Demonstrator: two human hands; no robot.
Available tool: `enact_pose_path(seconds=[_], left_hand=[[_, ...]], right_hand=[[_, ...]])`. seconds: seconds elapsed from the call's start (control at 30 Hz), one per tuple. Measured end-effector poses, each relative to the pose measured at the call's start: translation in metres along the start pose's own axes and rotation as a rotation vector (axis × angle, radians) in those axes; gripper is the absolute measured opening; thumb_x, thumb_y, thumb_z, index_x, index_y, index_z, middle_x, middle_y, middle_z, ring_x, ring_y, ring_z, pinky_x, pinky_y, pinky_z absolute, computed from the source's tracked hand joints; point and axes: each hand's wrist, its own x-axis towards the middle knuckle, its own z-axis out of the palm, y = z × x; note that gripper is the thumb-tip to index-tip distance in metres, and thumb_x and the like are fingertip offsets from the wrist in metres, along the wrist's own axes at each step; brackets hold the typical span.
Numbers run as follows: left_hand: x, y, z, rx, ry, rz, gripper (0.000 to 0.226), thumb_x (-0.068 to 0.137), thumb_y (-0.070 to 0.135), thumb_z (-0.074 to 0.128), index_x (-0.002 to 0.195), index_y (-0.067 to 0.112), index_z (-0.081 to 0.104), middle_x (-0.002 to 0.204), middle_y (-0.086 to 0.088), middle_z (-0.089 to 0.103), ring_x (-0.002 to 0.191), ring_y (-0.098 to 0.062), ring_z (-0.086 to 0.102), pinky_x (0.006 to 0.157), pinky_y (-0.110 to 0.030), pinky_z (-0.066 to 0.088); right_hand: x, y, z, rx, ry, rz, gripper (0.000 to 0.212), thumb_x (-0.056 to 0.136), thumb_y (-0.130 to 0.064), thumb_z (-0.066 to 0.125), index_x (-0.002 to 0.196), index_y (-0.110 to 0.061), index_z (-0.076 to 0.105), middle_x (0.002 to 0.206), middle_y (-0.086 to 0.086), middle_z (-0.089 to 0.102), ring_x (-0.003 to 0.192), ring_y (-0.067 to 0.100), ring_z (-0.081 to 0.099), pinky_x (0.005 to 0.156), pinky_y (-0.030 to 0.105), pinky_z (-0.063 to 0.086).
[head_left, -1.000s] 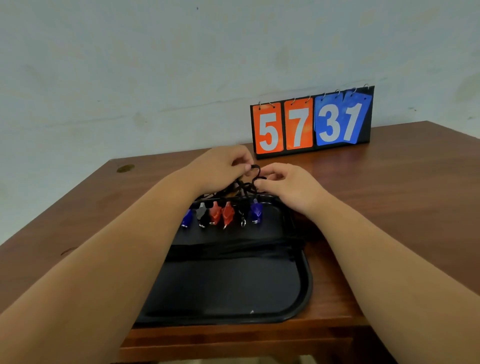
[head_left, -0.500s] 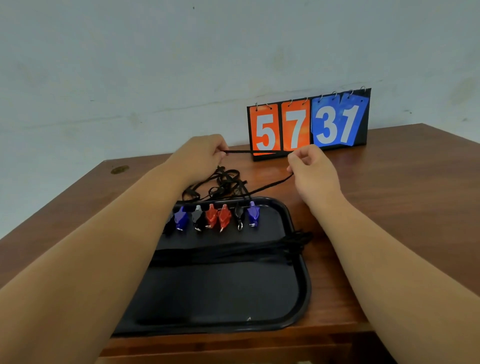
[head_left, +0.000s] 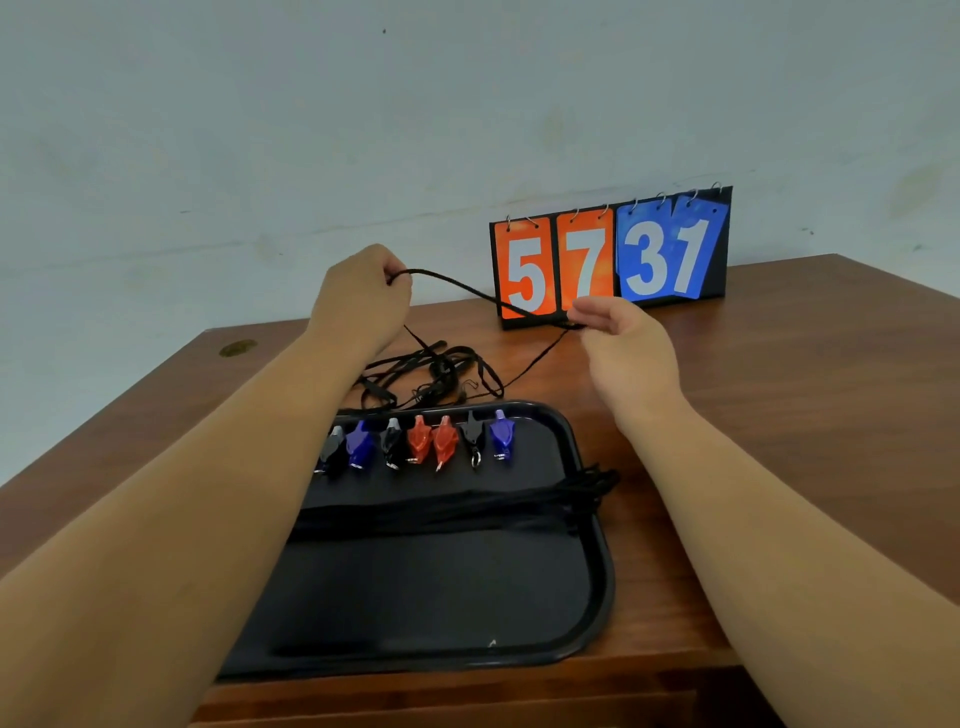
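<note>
Head view: the left hand (head_left: 363, 299) is raised above the bench (head_left: 805, 415), its grip clamped in a fist round a black cord (head_left: 457, 283). The cord slopes down to the right hand (head_left: 628, 353), whose grip pinches it between thumb and forefinger. From there it drops to a tangle of cords (head_left: 431, 374) just behind the black tray (head_left: 597, 571). Whistles (head_left: 421, 441) lie in a row at the tray's far end. A scoreboard (head_left: 608, 260) stands behind.

Head-worn view, forward and down (wide-angle), close over the table (head_left: 779, 415)
</note>
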Motion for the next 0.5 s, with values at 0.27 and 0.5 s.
enact_pose_path(seconds=[0.27, 0.5], left_hand=[[-0.02, 0.043, 0.005, 0.032, -0.333, 0.054, 0.039, 0.095, 0.018, 0.055, 0.13, 0.025, 0.07, 0.132, 0.005, 0.064, 0.12, -0.015, 0.057, 0.101, -0.033, 0.046], [-0.028, 0.081, 0.04, -0.101, -0.433, 0.202, 0.028, 0.108, 0.039, 0.057, 0.129, 0.029, 0.072, 0.142, 0.01, 0.063, 0.131, -0.008, 0.054, 0.105, -0.029, 0.038]], right_hand=[[-0.001, -0.006, 0.001, 0.073, -0.018, -0.155, 0.039, 0.106, -0.006, 0.062, 0.127, -0.039, 0.066, 0.111, -0.019, 0.079, 0.113, -0.002, 0.069, 0.1, 0.02, 0.051], [-0.004, -0.006, 0.001, 0.252, 0.022, -0.141, 0.039, 0.099, -0.013, 0.075, 0.125, -0.028, 0.051, 0.102, -0.006, 0.079, 0.104, 0.011, 0.077, 0.104, 0.043, 0.059]])
